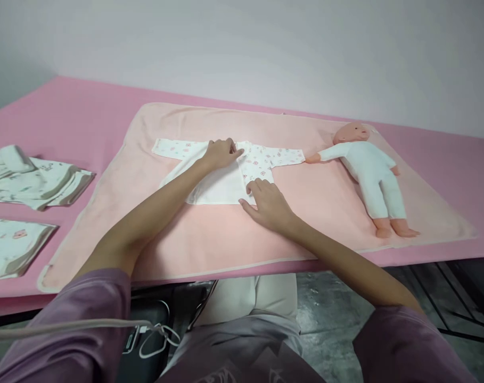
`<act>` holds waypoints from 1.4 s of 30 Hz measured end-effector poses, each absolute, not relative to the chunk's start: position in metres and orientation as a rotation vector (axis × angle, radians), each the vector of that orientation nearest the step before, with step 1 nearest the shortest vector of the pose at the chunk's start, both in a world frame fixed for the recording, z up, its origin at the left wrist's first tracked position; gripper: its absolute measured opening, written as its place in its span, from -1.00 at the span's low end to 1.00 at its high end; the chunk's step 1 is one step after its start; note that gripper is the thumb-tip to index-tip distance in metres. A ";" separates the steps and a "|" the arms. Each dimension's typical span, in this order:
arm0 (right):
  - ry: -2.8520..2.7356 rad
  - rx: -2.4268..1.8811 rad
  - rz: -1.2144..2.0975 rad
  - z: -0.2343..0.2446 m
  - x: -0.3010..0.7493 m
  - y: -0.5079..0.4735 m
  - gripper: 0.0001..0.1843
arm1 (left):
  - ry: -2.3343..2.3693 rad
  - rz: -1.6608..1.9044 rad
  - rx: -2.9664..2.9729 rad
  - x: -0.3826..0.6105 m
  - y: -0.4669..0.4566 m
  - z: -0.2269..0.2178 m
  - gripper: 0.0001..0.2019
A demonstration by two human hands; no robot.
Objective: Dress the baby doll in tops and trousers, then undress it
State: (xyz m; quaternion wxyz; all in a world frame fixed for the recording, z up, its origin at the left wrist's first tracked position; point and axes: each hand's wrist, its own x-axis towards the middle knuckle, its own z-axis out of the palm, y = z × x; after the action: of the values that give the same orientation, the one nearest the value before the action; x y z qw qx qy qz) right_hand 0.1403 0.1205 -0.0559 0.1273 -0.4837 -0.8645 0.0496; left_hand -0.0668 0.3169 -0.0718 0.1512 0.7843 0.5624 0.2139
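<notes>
A long-sleeved baby shirt [221, 183] with a small print on its sleeves and right front lies spread out, sleeves stretched to both sides. Part of its front shows plain white. My left hand [221, 154] rests at the collar, fingers bent and the thumb held apart from them. Lower down, my right hand [268, 205] touches the shirt's front near the bottom hem, with bent fingers and the thumb apart. Its fingertips lie on the cloth. Under the shirt is a pale pink blanket [297, 229]. My left hand hides part of the neckline.
To the right, a baby doll [369, 167] in a white body suit lies on the blanket, one hand touching the shirt's cuff. Folded printed clothes [54, 181] and another folded printed cloth [18, 247] lie at the left on the pink table [93, 106]. A white cable [160, 340] hangs below.
</notes>
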 end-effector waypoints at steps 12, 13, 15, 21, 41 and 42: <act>-2.584 -1.304 0.430 -0.047 0.134 0.174 -0.78 | 1.594 0.517 1.902 -0.058 0.349 -0.074 -0.66; -2.591 -1.311 0.418 -0.050 0.133 0.173 -0.78 | 1.607 0.533 1.911 -0.058 0.348 -0.076 -0.67; -2.641 -1.334 0.346 -0.061 0.131 0.169 -0.75 | 1.639 0.548 1.970 -0.057 0.346 -0.080 -0.69; -2.476 -1.248 0.547 -0.072 0.146 0.160 -0.83 | 1.780 0.564 1.978 -0.043 0.347 -0.074 -0.76; -2.496 -1.040 0.334 -0.073 0.270 0.150 -0.41 | 1.368 0.749 2.441 0.013 0.325 -0.117 -0.46; -2.550 -0.987 0.390 -0.072 0.264 0.154 -0.39 | 1.374 0.733 2.441 0.011 0.326 -0.117 -0.44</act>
State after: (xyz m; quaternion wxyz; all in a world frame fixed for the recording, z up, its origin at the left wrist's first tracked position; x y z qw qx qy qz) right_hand 0.2644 0.1540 -0.0723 0.1884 -0.3509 -0.9067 0.1388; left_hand 0.0112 0.3264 -0.1172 0.1225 0.8367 0.4709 0.2513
